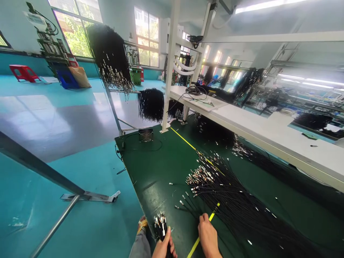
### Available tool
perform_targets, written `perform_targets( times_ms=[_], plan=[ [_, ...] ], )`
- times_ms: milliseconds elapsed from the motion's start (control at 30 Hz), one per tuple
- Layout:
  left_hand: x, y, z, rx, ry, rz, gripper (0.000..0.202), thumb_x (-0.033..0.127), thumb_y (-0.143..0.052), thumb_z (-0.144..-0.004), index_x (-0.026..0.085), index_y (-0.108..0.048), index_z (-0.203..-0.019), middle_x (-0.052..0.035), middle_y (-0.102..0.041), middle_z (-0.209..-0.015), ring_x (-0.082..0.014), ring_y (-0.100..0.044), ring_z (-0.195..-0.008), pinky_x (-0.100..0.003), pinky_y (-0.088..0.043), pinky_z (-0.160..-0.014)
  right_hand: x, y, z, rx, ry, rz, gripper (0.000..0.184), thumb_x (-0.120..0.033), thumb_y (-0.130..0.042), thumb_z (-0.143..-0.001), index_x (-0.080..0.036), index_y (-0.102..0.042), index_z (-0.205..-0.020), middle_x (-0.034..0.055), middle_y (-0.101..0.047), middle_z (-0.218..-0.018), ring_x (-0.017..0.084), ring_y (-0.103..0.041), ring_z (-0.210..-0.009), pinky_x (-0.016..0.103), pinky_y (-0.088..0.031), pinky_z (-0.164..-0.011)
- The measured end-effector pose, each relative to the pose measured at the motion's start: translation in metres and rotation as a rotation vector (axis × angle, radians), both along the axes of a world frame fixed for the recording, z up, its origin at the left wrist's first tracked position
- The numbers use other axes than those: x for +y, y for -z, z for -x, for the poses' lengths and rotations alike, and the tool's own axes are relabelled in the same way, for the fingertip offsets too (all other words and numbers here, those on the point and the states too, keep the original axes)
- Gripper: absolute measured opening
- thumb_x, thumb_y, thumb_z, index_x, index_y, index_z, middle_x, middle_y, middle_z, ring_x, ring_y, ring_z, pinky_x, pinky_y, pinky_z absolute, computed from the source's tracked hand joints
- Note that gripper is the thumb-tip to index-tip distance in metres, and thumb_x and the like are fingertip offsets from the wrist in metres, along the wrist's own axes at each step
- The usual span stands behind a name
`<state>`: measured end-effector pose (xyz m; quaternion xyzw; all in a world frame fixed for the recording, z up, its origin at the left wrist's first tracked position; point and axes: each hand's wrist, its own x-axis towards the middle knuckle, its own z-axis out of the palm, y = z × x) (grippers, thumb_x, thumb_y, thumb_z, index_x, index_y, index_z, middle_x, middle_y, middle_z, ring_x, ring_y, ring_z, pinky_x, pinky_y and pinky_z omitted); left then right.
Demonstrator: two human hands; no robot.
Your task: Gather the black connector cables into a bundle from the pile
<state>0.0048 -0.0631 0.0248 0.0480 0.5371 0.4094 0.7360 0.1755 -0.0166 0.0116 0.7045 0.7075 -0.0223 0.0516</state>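
Observation:
My left hand (163,247) grips a small bundle of black cables (160,224) with metal connector tips pointing up, at the bottom centre. My right hand (207,234) rests on the dark green table top (158,168), fingers touching thin black cables beside a yellow tape line (204,229). A large fan of black cables with silver connectors (215,182) lies spread just beyond my right hand. A few loose single cables (184,200) lie between the pile and my hands.
A long white shelf (268,132) runs along the right. Racks draped with black cable bundles (110,53) stand on the teal floor at left, with a grey metal stand leg (88,195) nearby. A small fan (146,135) sits at the table's far corner.

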Motion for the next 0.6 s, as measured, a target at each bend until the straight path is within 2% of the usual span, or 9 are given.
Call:
perform_targets(
  times_ms=[133, 300, 433, 533, 600],
  plan=[
    [0.000, 0.010, 0.001, 0.012, 0.004, -0.004, 0.054, 0.071, -0.053, -0.052, 0.021, -0.036, -0.045, 0.0068, -0.034, -0.031, -0.0113, -0.039, -0.031, -0.027, -0.035, -0.041, 0.012, -0.009, -0.004, -0.037, -0.008, 0.011, 0.040, -0.002, -0.019, -0.077, -0.018, -0.055, -0.085, 0.0079, -0.060, -0.093, 0.016, -0.064, -0.072, 0.024, -0.045, -0.055],
    [0.002, 0.038, 0.000, 0.037, 0.045, 0.058, 0.060, 0.077, -0.053, -0.038, 0.020, -0.039, -0.047, 0.0078, -0.033, -0.030, -0.0092, -0.035, -0.029, -0.025, -0.032, -0.039, 0.003, -0.008, 0.012, 0.082, 0.046, 0.077, 0.040, -0.003, -0.021, -0.075, -0.015, -0.052, -0.097, 0.0111, -0.063, -0.090, 0.018, -0.065, -0.071, 0.026, -0.045, -0.056],
    [0.003, 0.052, 0.001, 0.072, 0.079, 0.132, 0.069, 0.082, -0.050, -0.027, 0.019, -0.049, -0.057, 0.0098, -0.029, -0.029, -0.0069, -0.030, -0.028, -0.022, -0.026, -0.037, -0.012, -0.002, 0.028, 0.327, 0.040, 0.127, 0.030, -0.005, -0.031, -0.068, -0.016, -0.057, -0.078, 0.0090, -0.066, -0.079, 0.018, -0.063, -0.074, 0.026, -0.044, -0.066],
    [0.003, 0.053, 0.003, 0.064, 0.060, 0.137, 0.078, 0.081, -0.051, -0.027, 0.020, -0.053, -0.076, 0.0111, -0.029, -0.029, -0.0074, -0.029, -0.028, -0.021, -0.025, -0.037, -0.024, 0.007, 0.038, 0.455, 0.067, 0.183, 0.025, -0.006, -0.037, -0.063, -0.017, -0.059, -0.067, 0.0070, -0.067, -0.067, 0.017, -0.062, -0.067, 0.024, -0.043, -0.064],
    [0.002, 0.051, 0.004, 0.058, 0.051, 0.151, 0.082, 0.080, -0.052, -0.027, 0.020, -0.053, -0.082, 0.0118, -0.028, -0.028, -0.0076, -0.028, -0.028, -0.021, -0.024, -0.036, -0.033, 0.015, 0.042, 0.536, 0.077, 0.241, 0.023, -0.006, -0.041, -0.059, -0.016, -0.060, -0.063, 0.0071, -0.068, -0.065, 0.016, -0.061, -0.064, 0.023, -0.043, -0.062]
  ],
)
